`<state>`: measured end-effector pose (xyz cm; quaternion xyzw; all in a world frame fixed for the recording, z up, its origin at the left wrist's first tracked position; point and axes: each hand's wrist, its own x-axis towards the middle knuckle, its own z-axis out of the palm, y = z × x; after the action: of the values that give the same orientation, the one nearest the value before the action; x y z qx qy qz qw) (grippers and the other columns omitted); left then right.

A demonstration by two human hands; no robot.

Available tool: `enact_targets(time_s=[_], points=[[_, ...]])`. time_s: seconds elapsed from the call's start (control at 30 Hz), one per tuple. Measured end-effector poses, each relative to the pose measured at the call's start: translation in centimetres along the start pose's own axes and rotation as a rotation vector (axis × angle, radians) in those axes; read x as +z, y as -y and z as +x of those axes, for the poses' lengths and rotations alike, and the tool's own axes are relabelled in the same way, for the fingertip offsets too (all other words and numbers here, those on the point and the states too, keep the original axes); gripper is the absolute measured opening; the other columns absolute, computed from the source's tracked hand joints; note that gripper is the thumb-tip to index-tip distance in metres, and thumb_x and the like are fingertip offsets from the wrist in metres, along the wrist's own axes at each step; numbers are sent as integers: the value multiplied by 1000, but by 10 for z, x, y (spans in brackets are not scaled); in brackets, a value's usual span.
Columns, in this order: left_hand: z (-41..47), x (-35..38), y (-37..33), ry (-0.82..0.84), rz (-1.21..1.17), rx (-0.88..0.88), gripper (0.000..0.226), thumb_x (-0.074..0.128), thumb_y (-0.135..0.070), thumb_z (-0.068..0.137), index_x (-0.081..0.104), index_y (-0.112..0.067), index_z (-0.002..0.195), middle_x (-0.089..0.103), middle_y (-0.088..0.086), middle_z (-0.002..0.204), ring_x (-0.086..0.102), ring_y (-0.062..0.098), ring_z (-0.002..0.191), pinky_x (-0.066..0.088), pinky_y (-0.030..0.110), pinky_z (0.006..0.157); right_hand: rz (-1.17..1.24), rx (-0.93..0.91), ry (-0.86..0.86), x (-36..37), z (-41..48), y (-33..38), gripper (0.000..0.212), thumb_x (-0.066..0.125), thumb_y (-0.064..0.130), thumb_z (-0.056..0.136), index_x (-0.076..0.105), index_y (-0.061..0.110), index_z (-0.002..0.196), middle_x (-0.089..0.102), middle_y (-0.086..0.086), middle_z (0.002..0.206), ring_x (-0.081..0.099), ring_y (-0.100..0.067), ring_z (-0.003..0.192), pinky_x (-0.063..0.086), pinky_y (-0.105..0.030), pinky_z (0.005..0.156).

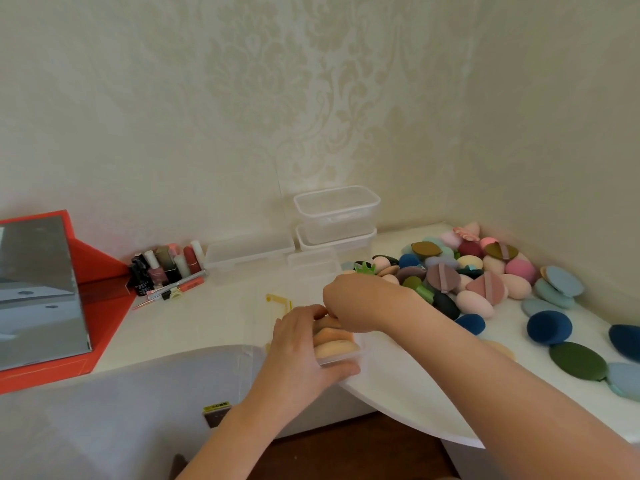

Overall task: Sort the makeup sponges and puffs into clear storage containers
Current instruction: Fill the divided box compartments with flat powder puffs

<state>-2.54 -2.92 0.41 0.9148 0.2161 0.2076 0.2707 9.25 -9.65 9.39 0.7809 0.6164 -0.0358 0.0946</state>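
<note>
A small clear container (358,355) stands at the table's front edge with several peach puffs (334,346) packed in it. My left hand (304,351) grips the container's near side, thumb along its front. My right hand (349,301) reaches over the container from the right, its fingers curled down onto the puffs; whether it pinches one is hidden. A heap of coloured sponges and puffs (460,271) lies on the table to the right. Two clear tubs (337,216) stand stacked at the back, a lidded flat one (247,252) beside them.
An orange box with a mirror (41,292) stands at the left. Nail polish bottles and lipsticks (166,266) cluster behind a yellow clip (277,299). Loose dark blue and green puffs (561,341) lie near the right front edge. The table (415,393) curves at its front.
</note>
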Motion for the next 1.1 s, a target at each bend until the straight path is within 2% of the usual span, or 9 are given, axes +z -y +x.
enact_targets(time_s=[0.13, 0.23, 0.3, 0.4, 0.5, 0.57, 0.73, 0.87, 1.1], points=[[3, -3, -3, 55, 64, -11, 70, 74, -57, 65, 44, -32, 122, 41, -14, 124, 31, 9, 128, 27, 42, 112, 122, 20, -50, 5, 4, -6, 31, 45, 7, 90, 51, 6, 60, 46, -4, 57, 43, -16, 53, 33, -26, 49], [3, -1, -2, 61, 66, -18, 71, 73, -58, 66, 46, -33, 128, 35, -12, 139, 17, 4, 136, 18, 41, 116, 376, 59, -245, 4, -11, -22, 16, 60, 20, 86, 73, 11, 82, 69, 2, 78, 62, -13, 74, 49, -24, 67], [3, 0, 0, 51, 84, -4, 73, 70, -63, 65, 44, -34, 127, 32, -14, 134, 26, 11, 130, 25, 40, 112, 509, 86, -364, 1, -33, -37, 16, 64, 29, 86, 74, 17, 86, 69, 9, 80, 59, -1, 71, 43, -9, 64], [1, 1, 2, 19, 79, 16, 75, 63, -71, 59, 44, -41, 125, 29, -18, 119, 36, 11, 116, 35, 31, 102, 575, 224, -502, 8, -69, -65, 12, 66, 31, 84, 73, 22, 80, 67, 13, 72, 58, -1, 67, 42, -9, 58], [0, 2, 2, -1, 56, 48, 74, 67, -65, 63, 43, -38, 127, 30, -20, 118, 30, 3, 115, 28, 26, 104, 449, 379, -391, 30, -92, -87, 9, 64, 31, 85, 64, 34, 77, 62, 17, 73, 57, -1, 72, 42, -11, 57], [0, 3, 2, -20, 60, 68, 70, 74, -55, 67, 45, -34, 127, 32, -19, 120, 27, -1, 116, 23, 30, 110, 342, 417, -248, 51, -100, -94, 6, 66, 34, 85, 64, 38, 90, 62, 18, 86, 55, 0, 82, 45, -13, 69], [4, 4, 3, -14, 76, 62, 65, 77, -53, 64, 51, -28, 118, 42, -16, 121, 34, 5, 121, 28, 31, 107, 303, 368, -118, 90, -94, -94, 51, 68, 48, 79, 54, 36, 127, 54, 13, 123, 48, -6, 108, 42, -20, 92], [5, 3, 5, -12, 90, 41, 66, 76, -59, 59, 51, -31, 112, 45, -17, 114, 41, 7, 108, 38, 26, 93, 245, 419, -202, 95, -86, -96, 38, 61, 45, 86, 58, 34, 122, 61, 8, 112, 52, -7, 92, 45, -17, 76], [10, 2, 3, 54, 130, 4, 67, 71, -65, 56, 53, -30, 110, 46, -14, 109, 40, 9, 108, 36, 27, 94, 231, 431, -354, 91, -91, -97, 20, 51, 33, 94, 66, 24, 106, 59, 5, 93, 49, -9, 76, 32, -12, 54]])
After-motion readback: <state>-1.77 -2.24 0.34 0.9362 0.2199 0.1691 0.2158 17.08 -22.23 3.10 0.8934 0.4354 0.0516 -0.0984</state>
